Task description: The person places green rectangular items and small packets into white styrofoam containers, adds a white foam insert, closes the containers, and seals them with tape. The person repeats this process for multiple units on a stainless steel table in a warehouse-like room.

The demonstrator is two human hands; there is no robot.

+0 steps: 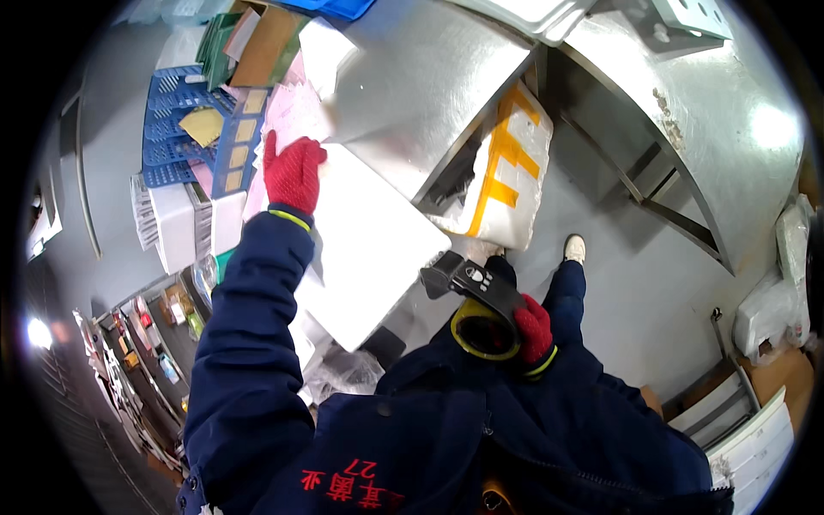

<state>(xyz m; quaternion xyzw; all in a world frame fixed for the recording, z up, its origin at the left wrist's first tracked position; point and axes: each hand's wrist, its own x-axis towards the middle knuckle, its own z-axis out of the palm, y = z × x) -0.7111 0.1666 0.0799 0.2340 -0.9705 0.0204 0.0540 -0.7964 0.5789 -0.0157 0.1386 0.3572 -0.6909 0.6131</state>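
My right hand (535, 329), in a red knit glove, grips a black tape dispenser (479, 277) close to my waist. Its roll (486, 329) has a yellow rim. My left hand (293, 171), also gloved in red, is at the far corner of a large white box or its lid (376, 248), whose surface is washed out by glare. One finger points away from me and the others are bent; whether they grip anything is hidden. Pink paper slips (293, 112) lie just beyond and beside that hand.
A steel table (418, 77) stretches ahead. Under its edge sits a white foam box (528, 187) with orange tape. Blue plastic trays (174, 129), green folders (215, 48) and paper stacks (172, 225) stand at left. Another steel table (721, 129) is at right, beside wrapped packages (769, 315).
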